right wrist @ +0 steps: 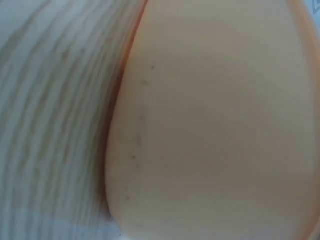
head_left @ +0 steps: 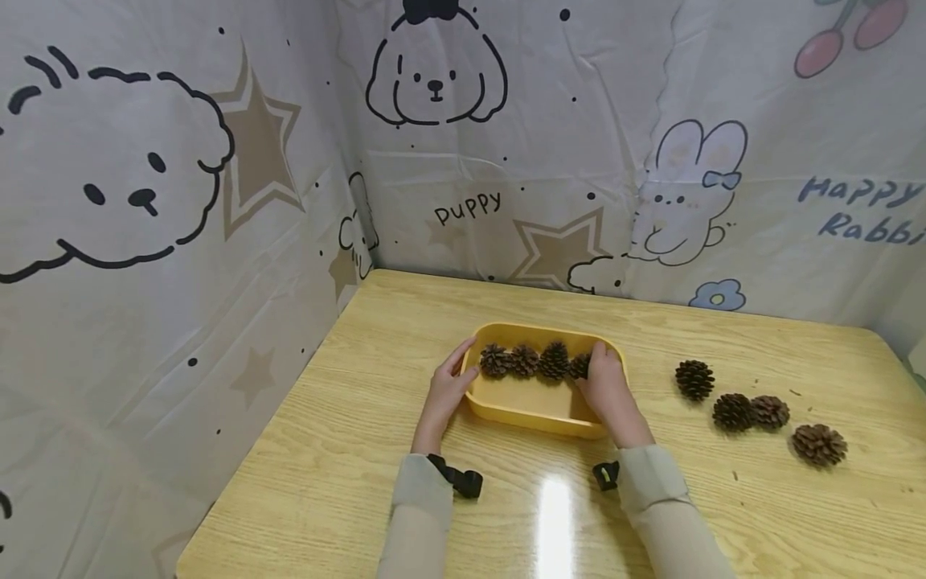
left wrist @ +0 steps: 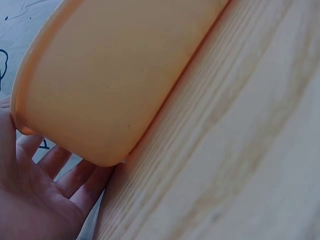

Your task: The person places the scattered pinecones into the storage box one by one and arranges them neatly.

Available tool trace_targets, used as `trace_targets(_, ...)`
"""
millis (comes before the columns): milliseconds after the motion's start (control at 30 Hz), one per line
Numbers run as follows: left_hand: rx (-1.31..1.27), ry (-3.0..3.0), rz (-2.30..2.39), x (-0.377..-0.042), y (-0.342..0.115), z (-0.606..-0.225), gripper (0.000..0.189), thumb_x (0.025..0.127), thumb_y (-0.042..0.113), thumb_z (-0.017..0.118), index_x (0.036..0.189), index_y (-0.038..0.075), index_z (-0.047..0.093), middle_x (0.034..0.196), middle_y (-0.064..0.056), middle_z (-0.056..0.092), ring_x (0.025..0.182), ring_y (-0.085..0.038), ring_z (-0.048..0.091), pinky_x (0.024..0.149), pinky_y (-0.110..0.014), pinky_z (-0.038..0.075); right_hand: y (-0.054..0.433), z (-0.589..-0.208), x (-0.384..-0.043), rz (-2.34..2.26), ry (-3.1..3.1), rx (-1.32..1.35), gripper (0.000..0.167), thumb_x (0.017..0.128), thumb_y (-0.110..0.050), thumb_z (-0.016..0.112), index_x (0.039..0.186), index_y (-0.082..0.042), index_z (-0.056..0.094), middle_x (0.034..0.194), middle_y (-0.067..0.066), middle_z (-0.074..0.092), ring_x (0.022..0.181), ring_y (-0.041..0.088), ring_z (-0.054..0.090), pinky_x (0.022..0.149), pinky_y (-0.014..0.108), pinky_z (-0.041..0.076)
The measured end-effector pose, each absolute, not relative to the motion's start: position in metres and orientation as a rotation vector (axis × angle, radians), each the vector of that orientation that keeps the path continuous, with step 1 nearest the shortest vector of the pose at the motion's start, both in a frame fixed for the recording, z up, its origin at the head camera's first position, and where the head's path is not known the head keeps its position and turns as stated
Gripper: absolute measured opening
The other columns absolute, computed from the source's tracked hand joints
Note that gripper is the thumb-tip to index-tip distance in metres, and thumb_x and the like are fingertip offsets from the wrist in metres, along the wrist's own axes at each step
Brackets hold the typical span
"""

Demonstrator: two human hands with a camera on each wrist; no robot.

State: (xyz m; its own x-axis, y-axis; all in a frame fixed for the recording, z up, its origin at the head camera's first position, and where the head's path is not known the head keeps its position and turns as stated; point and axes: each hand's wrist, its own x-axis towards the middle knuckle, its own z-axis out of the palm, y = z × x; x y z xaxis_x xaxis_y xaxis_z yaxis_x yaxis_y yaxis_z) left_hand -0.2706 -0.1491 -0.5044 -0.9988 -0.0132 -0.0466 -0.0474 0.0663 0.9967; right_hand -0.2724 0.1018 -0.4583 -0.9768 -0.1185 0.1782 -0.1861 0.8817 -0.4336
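Left hand: gripping the left end of the yellow tray; left hand (head_left: pixel 447 394) has its thumb at the rim and fingers along the outside wall.
Right hand: inside the tray at its right end; right hand (head_left: pixel 610 388) pinches the rightmost pinecone (head_left: pixel 579 367), which it partly covers.
Yellow tray: yellow tray (head_left: pixel 535 420) sits on the tabletop (head_left: pixel 347 450), between the hands.
Row in tray: left pinecone (head_left: pixel 495 361), second pinecone (head_left: pixel 524 362), third pinecone (head_left: pixel 554 362), then the pinched one, lined up along the far wall; tray floor shows in front.
Loose pinecones: four right of the tray; dark pinecone (head_left: pixel 694 379) farthest back, touching pair (head_left: pixel 752 412) nearer, wide pinecone (head_left: pixel 819 445) rightmost.
Wrists: black strap (head_left: pixel 463 481) on left, black device (head_left: pixel 606 475) on right; pale sleeves (head_left: pixel 654 482).
Backdrop: pale cloth (head_left: pixel 448 169), puppy and rabbit drawings.
Right wrist view: tray wall and tabletop, blurry.
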Motion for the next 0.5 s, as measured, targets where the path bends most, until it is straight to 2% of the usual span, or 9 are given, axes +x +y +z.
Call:
trace_targets(233, -0.079, 2.267, 2.138, -0.2706, -0.1485, -0.5029, 0.054, 0.094, 0.010, 0.055, 0.146, 0.024, 0.048, 0.156, -0.008, 0.040, 0.141, -0.029, 0.043, 0.105, -0.044, 0.048, 0.1010, -0.4586, -0.2756, 0.722, -2.965, 0.189, 0.049, 0.083, 0.003, 0.070, 0.116, 0.020, 0.038, 0.105, 0.042, 0.051, 0.094, 0.053, 0.059, 0.079, 0.053, 0.055)
trace_targets(500, -0.100, 2.297, 2.124, -0.2701, -0.1479, -0.5017, 0.054, 0.093, 0.011, 0.055, 0.145, 0.025, 0.050, 0.156, -0.007, 0.041, 0.142, -0.028, 0.042, 0.107, -0.044, 0.047, 0.0998, -0.4569, -0.2756, 0.807, -3.064, 0.134, 0.067, 0.089, -0.005, 0.068, 0.134, 0.021, 0.027, 0.122, 0.045, 0.042, 0.104, 0.053, 0.057, 0.084, 0.052, 0.055)
